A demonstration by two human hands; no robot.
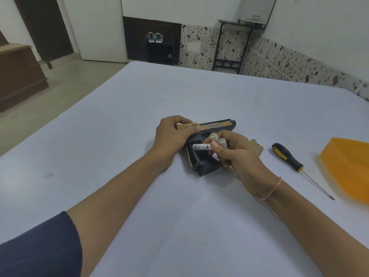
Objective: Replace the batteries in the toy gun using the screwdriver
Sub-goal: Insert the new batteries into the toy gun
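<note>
A dark blue and tan toy gun [216, 126] lies on its side on the white table, its grip toward me with the battery bay open. My left hand [173, 134] grips the rear of the gun and holds it down. My right hand [235, 150] holds three white batteries [214, 141]: one lies across the open bay under my thumb, two stick up between my fingers. A tan battery cover [256, 146] lies just right of my right hand. The black and yellow screwdriver [289, 158] rests on the table further right, tip toward me.
An orange plastic tray [347, 166] sits at the right edge of the table [139, 116]. Beyond the table stand a dark shoe rack with shoes [157, 45], a black metal stand [233, 47] and a wooden cabinet [20, 72] at the left.
</note>
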